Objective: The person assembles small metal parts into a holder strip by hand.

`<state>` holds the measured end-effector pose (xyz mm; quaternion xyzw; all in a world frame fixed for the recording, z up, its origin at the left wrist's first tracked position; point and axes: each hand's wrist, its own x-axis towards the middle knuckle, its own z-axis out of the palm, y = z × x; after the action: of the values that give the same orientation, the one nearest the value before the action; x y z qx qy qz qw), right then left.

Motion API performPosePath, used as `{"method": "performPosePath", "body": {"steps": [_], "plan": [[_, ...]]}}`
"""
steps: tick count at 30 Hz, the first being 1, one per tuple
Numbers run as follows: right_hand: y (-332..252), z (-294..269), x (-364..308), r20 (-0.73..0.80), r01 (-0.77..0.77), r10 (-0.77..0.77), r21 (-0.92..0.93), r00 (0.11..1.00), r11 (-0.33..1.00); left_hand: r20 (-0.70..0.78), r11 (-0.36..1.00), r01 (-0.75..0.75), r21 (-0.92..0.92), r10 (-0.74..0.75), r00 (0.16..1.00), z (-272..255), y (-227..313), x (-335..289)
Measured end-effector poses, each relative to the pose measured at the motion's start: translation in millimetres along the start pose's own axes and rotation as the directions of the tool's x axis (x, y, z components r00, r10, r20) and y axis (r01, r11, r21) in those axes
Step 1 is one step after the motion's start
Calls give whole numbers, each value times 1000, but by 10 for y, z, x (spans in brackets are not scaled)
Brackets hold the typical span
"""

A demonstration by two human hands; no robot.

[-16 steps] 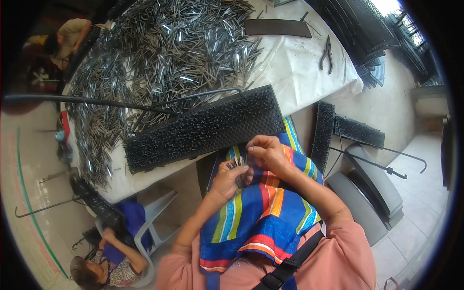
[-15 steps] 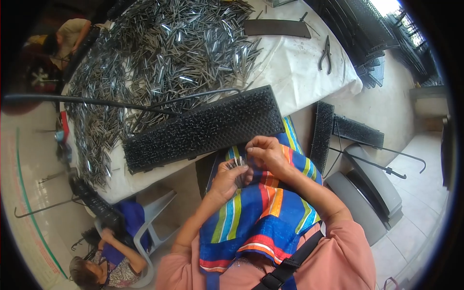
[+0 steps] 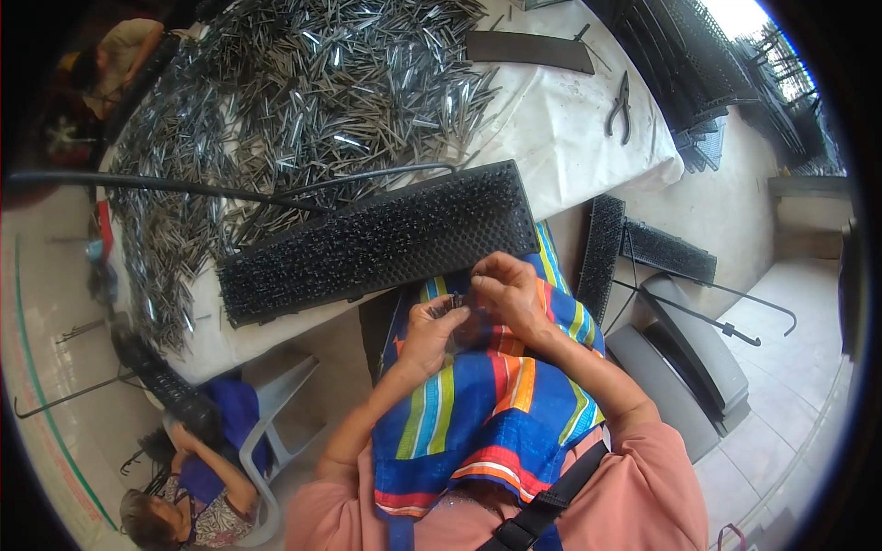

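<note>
Co-worker (image 3: pixel 207 510) in patterned top is seated far below and left of the bristled panel (image 3: pixel 377 241), near a pale plastic chair (image 3: pixel 287 399). Long black rod (image 3: pixel 138 180) comes from the far left to the upper edge of the panel, crossing over the heap of metal strips (image 3: pixel 303 101), so it stands in the way there. This heap spreads above and left of the panel on the white tablecloth (image 3: pixel 551 110). The panel itself is slanted, between the heap and the two hands; its left part is thick with short bristles, and toward its right end the holes are visible.

Just below the panel, the left hand (image 3: pixel 432 335) has thumb and fingers clamped on a few thin strips (image 3: pixel 456 301), mostly hidden. The right hand (image 3: pixel 510 292) is beside it, under the panel's right end; its thumb and forefinger tips are near each other, but I cannot tell whether they pinch something. Striped apron (image 3: pixel 514 413) lies beneath both hands.

Above the panel's right end are a dark curved plate (image 3: pixel 530 51) and, more to the right, pliers (image 3: pixel 621 108). Right of the panel stand two similar panels (image 3: pixel 602 257).
</note>
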<state>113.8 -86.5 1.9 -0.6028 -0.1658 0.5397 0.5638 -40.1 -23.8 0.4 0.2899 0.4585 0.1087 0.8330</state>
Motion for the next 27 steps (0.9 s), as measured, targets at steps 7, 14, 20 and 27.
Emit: {"method": "performPosePath", "body": {"steps": [7, 14, 20, 27], "plan": [[-207, -226, 302, -250, 431, -501, -286, 829, 856, 207, 987, 63, 150, -94, 974, -97, -51, 12], [-323, -293, 576, -137, 506, -678, -565, 722, 652, 117, 997, 77, 3, -77, 990, -9, 45, 77], [-286, -285, 660, 155, 493, -804, -849, 574, 188, 64, 994, 62, -95, -56, 996, 173, 168, 192], [-312, -325, 505, 276, 470, -731, -880, 623, 68, 93, 977, 82, -196, -65, 994, 211, 162, 270]]}}
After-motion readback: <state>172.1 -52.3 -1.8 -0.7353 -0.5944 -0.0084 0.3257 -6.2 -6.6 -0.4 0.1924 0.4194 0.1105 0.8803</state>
